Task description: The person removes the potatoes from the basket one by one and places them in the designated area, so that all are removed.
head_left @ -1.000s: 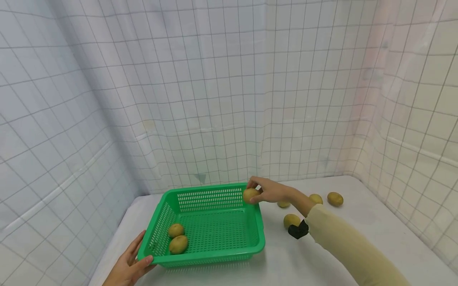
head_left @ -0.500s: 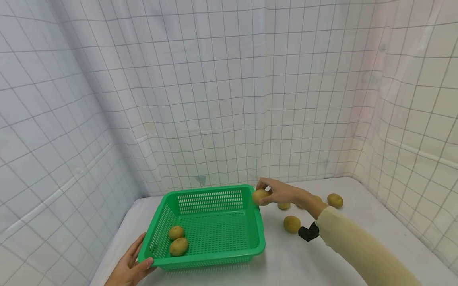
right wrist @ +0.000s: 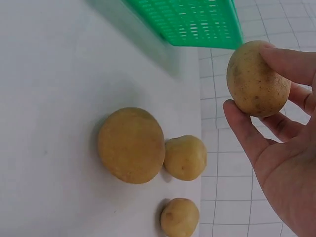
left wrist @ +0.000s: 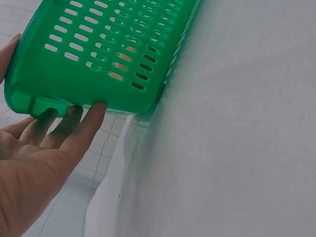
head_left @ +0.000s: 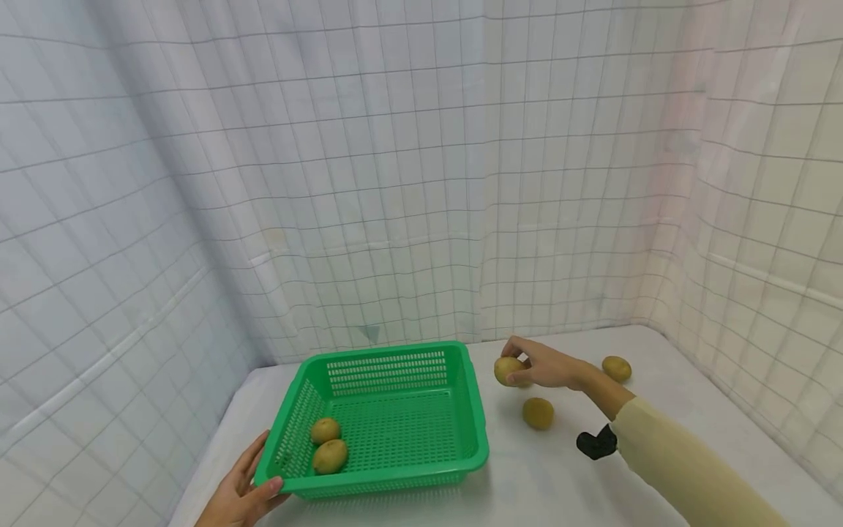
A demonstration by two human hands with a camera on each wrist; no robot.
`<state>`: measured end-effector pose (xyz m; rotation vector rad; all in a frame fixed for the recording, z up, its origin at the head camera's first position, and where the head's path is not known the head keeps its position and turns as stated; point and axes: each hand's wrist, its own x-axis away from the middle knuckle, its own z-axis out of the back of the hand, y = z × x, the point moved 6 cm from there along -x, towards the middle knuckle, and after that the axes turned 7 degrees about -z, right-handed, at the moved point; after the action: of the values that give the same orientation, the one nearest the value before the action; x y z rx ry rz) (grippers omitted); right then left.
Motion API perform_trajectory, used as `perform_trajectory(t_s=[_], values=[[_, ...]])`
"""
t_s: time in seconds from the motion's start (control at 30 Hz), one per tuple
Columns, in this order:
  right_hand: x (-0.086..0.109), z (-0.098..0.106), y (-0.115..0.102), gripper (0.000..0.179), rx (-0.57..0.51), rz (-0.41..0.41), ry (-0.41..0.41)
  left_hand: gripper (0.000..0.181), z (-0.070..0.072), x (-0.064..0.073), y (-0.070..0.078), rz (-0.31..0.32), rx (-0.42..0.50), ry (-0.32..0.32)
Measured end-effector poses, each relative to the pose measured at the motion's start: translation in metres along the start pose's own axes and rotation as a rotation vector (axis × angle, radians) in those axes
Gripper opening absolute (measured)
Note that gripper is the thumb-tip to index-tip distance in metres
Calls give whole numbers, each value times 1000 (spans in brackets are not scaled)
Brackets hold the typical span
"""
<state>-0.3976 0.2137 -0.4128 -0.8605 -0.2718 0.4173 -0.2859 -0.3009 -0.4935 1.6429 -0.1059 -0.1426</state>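
A green plastic basket (head_left: 388,481) sits on the white-covered table, with two potatoes (head_left: 330,457) lying at its left end. My left hand (head_left: 238,492) grips the basket's front left corner, thumb on the rim; the left wrist view shows its fingers (left wrist: 79,131) hooked at the edge. To the right of the basket, my right hand (head_left: 552,366) holds a potato (right wrist: 257,81) between thumb and fingers, raised over the table. Below that hand a loose potato (head_left: 538,413) lies on the cloth, and another potato (right wrist: 185,158) shows just behind it in the right wrist view.
Farther right on the table rests one more potato (head_left: 616,368). A black heart-shaped object (head_left: 596,443) shows beside the right sleeve (head_left: 685,457). White grid-patterned curtains (head_left: 421,183) enclose the table at the back and sides.
My right hand has carried the potato from over the basket's far right corner to the right, beyond the rim. The left hand stays at the basket corner.
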Motion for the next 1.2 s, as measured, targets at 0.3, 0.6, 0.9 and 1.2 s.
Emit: perform_trajectory(t_s=[0.3,0.6,0.9,1.2], values=[[20,10,22,38,-17,-76,36,92,3,1,-1,-4,-21,17],[48,20,54,42,-20,-75,46,91,3,1,-4,-12,-18,26],[69,15,100,42,-62,-155,114,89,2,1,-3,12,-30,39],[72,4,120,38,-85,-215,133,90,1,0,-2,27,-32,-3]])
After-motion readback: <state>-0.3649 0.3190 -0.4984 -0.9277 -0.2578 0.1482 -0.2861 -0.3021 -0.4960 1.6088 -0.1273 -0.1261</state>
